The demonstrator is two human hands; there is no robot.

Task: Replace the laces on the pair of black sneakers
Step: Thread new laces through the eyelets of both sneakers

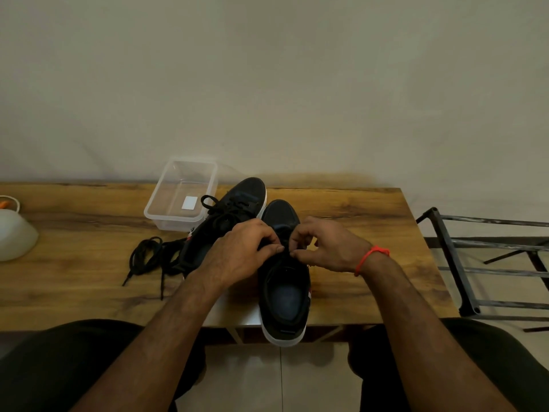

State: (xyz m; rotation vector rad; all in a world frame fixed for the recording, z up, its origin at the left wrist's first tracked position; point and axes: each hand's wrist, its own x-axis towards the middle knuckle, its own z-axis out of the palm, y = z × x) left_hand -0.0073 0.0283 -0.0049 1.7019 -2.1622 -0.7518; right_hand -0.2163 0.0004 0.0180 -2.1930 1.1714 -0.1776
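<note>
Two black sneakers with white soles stand on the wooden table (356,209). The right sneaker (283,295) points away from me, its heel over the table's front edge. My left hand (237,254) and my right hand (323,248) meet above its tongue, each pinching the black lace at the eyelets; the lace itself is mostly hidden by my fingers. The left sneaker (234,203) lies behind my left hand and carries a tied black lace. A loose black lace (148,257) lies coiled on the table to the left.
A clear plastic container (181,194) stands at the back, touching the left sneaker. A white bowl (15,236) sits at the table's left edge. A dark metal rack (487,263) stands on the floor to the right. My knees are under the front edge.
</note>
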